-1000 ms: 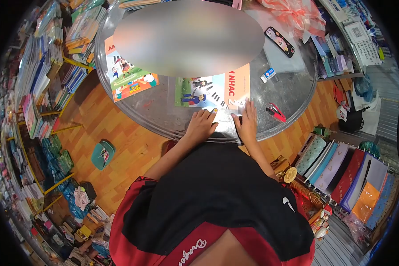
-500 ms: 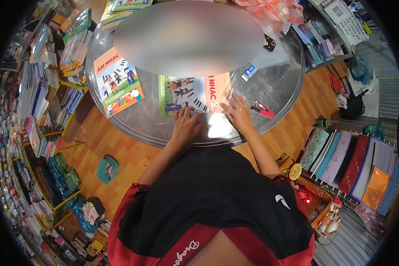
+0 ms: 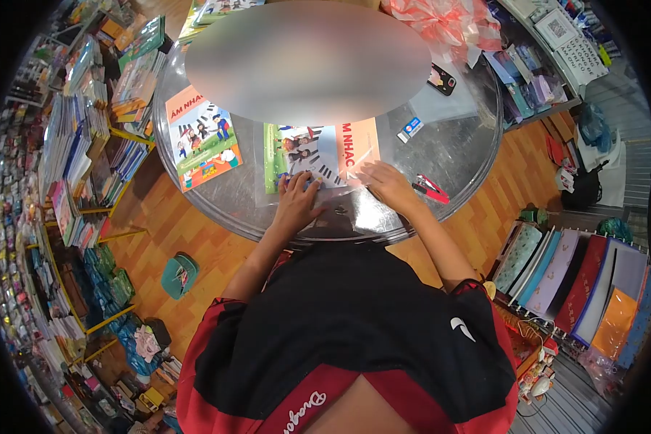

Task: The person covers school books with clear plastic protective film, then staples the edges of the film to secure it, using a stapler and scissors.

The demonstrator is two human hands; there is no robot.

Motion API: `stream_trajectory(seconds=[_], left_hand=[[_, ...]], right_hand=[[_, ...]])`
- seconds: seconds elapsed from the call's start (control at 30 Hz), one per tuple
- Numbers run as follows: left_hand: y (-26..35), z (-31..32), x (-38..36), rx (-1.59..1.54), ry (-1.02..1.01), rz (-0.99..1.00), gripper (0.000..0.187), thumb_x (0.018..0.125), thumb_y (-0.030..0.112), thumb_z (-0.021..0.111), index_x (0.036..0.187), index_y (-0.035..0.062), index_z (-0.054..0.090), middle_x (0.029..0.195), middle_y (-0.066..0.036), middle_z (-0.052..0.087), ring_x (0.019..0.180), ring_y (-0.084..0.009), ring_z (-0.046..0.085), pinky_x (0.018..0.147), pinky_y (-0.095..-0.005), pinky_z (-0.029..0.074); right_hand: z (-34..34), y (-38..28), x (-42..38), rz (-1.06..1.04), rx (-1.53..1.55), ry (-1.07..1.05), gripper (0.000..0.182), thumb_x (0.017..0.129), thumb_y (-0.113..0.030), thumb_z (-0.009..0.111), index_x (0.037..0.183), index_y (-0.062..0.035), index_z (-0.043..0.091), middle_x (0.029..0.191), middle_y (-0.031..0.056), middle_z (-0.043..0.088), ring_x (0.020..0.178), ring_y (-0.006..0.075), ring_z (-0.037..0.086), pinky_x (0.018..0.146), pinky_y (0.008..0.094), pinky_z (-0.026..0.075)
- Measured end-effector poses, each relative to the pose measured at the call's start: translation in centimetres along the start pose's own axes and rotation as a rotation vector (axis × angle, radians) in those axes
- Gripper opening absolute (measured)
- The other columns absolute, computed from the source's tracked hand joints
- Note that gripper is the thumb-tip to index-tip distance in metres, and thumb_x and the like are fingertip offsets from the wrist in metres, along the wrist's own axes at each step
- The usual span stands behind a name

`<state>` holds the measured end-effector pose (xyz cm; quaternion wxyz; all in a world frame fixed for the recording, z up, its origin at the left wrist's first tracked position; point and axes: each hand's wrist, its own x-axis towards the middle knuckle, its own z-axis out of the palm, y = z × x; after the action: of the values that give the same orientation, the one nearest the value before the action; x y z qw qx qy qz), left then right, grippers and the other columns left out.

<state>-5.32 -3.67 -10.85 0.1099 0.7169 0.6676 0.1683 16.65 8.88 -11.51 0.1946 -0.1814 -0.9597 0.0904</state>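
A music book (image 3: 324, 153) with an orange and green cover lies sideways on the round metal table, its upper edge hidden by the blurred area. A clear plastic book cover (image 3: 262, 173) surrounds it and sticks out past its edges. My left hand (image 3: 296, 204) is open, its fingers spread over the book's lower edge. At the lower right corner, my right hand (image 3: 390, 188) has its fingers together on the plastic; the exact grip is partly hidden. Just right of that hand is a red and black stapler (image 3: 431, 189). Farther up lies a blue and white eraser (image 3: 410, 129).
Another music book (image 3: 204, 141) lies on the table's left side. A phone (image 3: 441, 79) rests on clear plastic sheets (image 3: 448, 105) at the right. A red and white plastic bag (image 3: 448, 29) sits at the back. Bookshelves (image 3: 87, 137) flank the left; a teal bin (image 3: 179, 276) stands on the floor.
My right hand has drawn its spread fingers together and shifted to the book's lower right corner. My left hand stays on the lower edge. The camera view has shifted slightly.
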Motion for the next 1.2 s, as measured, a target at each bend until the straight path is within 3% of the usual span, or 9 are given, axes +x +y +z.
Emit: stream_trajectory(seconds=[0.3, 0.5, 0.63, 0.7, 0.73, 0.8, 0.9, 1.03, 1.2], left_hand=[[-0.7, -1.4, 2.5, -0.002, 0.158, 0.049, 0.048, 0.068, 0.031, 0.064, 0.107, 0.0055, 0.051, 0.102, -0.012, 0.053, 0.104, -0.0262, 0.046, 0.095, -0.0495, 0.021], [-3.5, -3.2, 6.3, -0.008, 0.139, 0.077, 0.016, 0.072, 0.024, 0.060, 0.066, 0.0094, 0.057, 0.054, -0.009, 0.055, 0.054, -0.0274, 0.055, 0.056, -0.0361, 0.042], [-3.3, -4.3, 7.4, -0.043, 0.107, 0.022, 0.015, 0.072, 0.023, 0.059, 0.068, 0.0091, 0.057, 0.054, -0.009, 0.055, 0.055, -0.0273, 0.056, 0.056, -0.0371, 0.043], [-3.2, -4.4, 7.4, 0.014, 0.170, 0.064, 0.009, 0.072, 0.019, 0.059, 0.070, 0.0097, 0.059, 0.058, -0.010, 0.056, 0.053, -0.0296, 0.055, 0.050, -0.0388, 0.044], [-3.2, -4.3, 7.4, 0.014, 0.170, 0.061, 0.009, 0.072, 0.019, 0.059, 0.070, 0.0097, 0.059, 0.058, -0.010, 0.056, 0.053, -0.0296, 0.055, 0.050, -0.0388, 0.044], [-3.1, -3.8, 6.9, -0.022, 0.211, 0.092, 0.008, 0.071, 0.017, 0.059, 0.074, 0.0094, 0.058, 0.062, -0.009, 0.057, 0.056, -0.0280, 0.057, 0.051, -0.0370, 0.044], [-2.1, -3.3, 5.8, 0.058, 0.155, 0.056, 0.011, 0.070, 0.016, 0.060, 0.079, 0.0090, 0.058, 0.072, -0.007, 0.060, 0.068, -0.0249, 0.059, 0.061, -0.0350, 0.044], [0.2, -3.7, 3.4, -0.042, 0.221, 0.059, 0.020, 0.070, 0.017, 0.061, 0.088, 0.0087, 0.059, 0.090, -0.008, 0.058, 0.088, -0.0240, 0.053, 0.079, -0.0367, 0.037], [2.8, -4.9, 0.3, -0.140, 0.360, 0.020, 0.024, 0.073, 0.022, 0.061, 0.092, 0.0072, 0.059, 0.079, -0.007, 0.057, 0.072, -0.0204, 0.053, 0.069, -0.0317, 0.040]], right_hand=[[-1.6, 1.7, 4.4, 0.088, 0.126, 0.213, 0.017, 0.073, -0.012, 0.057, 0.090, -0.0069, 0.059, 0.076, 0.0094, 0.060, 0.071, 0.0240, 0.058, 0.062, 0.0340, 0.045], [-4.0, 1.8, 6.5, 0.141, 0.234, 0.178, 0.017, 0.072, -0.016, 0.062, 0.082, -0.0023, 0.061, 0.079, 0.0107, 0.060, 0.071, 0.0277, 0.057, 0.065, 0.0332, 0.045], [-5.4, -0.5, 6.6, 0.056, 0.093, 0.389, 0.018, 0.073, -0.017, 0.063, 0.082, -0.0014, 0.061, 0.075, 0.0096, 0.060, 0.062, 0.0231, 0.057, 0.059, 0.0310, 0.044], [-4.3, -3.6, 5.4, 0.653, 0.573, 0.318, 0.024, 0.077, -0.025, 0.062, 0.081, -0.0014, 0.061, 0.067, 0.0064, 0.059, 0.055, 0.0146, 0.055, 0.050, 0.0270, 0.043], [-3.0, -4.7, 5.2, 0.789, 1.209, 0.362, 0.030, 0.080, -0.029, 0.059, 0.080, 0.0008, 0.061, 0.065, 0.0059, 0.059, 0.052, 0.0136, 0.055, 0.047, 0.0273, 0.045], [-1.9, -6.1, 5.4, 1.037, 1.649, 0.150, 0.034, 0.083, -0.033, 0.055, 0.088, 0.0002, 0.059, 0.076, 0.0069, 0.061, 0.062, 0.0171, 0.058, 0.058, 0.0287, 0.048], [-1.0, -7.5, 6.7, 1.294, 2.088, 0.307, 0.036, 0.085, -0.035, 0.051, 0.099, -0.0011, 0.054, 0.087, 0.0073, 0.060, 0.077, 0.0185, 0.060, 0.071, 0.0304, 0.048], [2.3, -7.4, 5.8, 1.230, 2.103, 0.403, 0.035, 0.086, -0.032, 0.050, 0.105, -0.0024, 0.050, 0.098, 0.0088, 0.058, 0.089, 0.0192, 0.057, 0.078, 0.0320, 0.045], [3.9, -7.3, 4.5, 1.273, 2.148, 0.418, 0.029, 0.087, -0.024, 0.047, 0.106, -0.0025, 0.050, 0.100, 0.0123, 0.058, 0.091, 0.0201, 0.056, 0.080, 0.0326, 0.043]])
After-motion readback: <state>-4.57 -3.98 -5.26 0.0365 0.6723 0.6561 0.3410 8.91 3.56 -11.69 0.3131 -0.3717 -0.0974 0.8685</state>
